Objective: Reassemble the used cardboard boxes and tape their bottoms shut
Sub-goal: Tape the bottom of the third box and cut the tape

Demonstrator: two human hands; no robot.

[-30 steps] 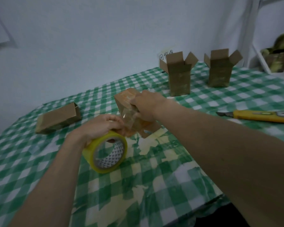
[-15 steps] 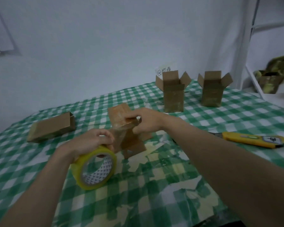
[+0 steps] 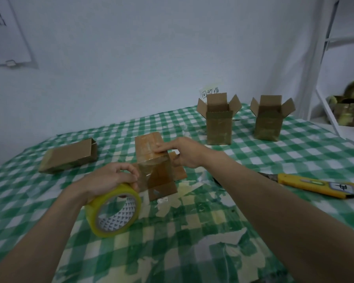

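On the checked table (image 3: 294, 160), upturned box (image 3: 151, 158) under right hand (image 3: 184, 154) fingers, seemingly flat, left hand (image 3: 110, 178) gripping tape roll (image 3: 114, 211).

- My table (image 3: 264, 211) wears a green-and-white checked cloth, its print scuffed and patchy in the stretch nearest me.
- A flattened cardboard box (image 3: 69, 156) lies on it to my left, towards the far edge.
- The upturned box (image 3: 157, 170) stands at the middle, its flaps splayed on the cloth.
- Two open boxes stand upright at the back right: one (image 3: 219, 123) by the wall, the other (image 3: 271, 121) just right of it, well apart from the middle box.
- A yellow utility knife (image 3: 313, 184) lies flat on my right.
- A paper note (image 3: 209, 91) stands behind the first open box.
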